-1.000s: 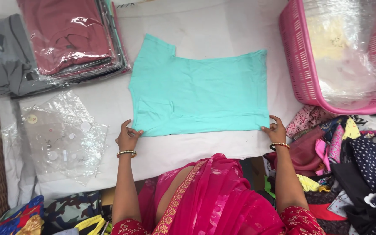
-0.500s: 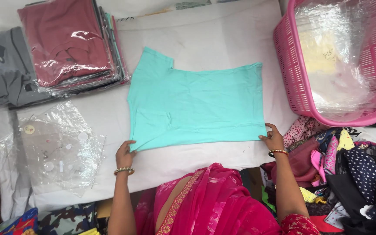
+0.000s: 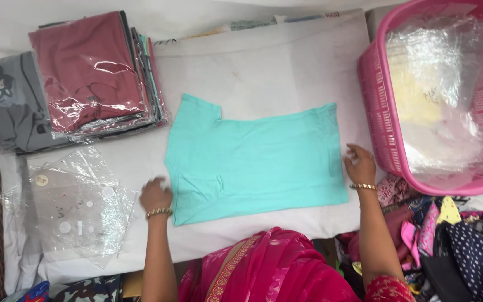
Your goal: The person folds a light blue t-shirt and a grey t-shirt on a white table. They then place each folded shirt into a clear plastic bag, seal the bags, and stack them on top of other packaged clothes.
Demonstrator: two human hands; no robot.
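Observation:
A folded turquoise T-shirt lies flat on the white cloth-covered table, one short sleeve pointing up at its left end. My left hand rests on the table just off the shirt's lower left corner, fingers loosely curled, holding nothing. My right hand hovers beside the shirt's right edge with fingers spread, empty. Both wrists wear gold bangles.
A stack of bagged folded garments, maroon on top, sits at the far left over a grey shirt. Empty clear plastic bags lie at the near left. A pink basket holding plastic bags stands right. Loose clothes pile at lower right.
Both hands have let go of the shirt's near edge and moved outward to its two ends. The view has shifted, so the shirt sits lower in the frame.

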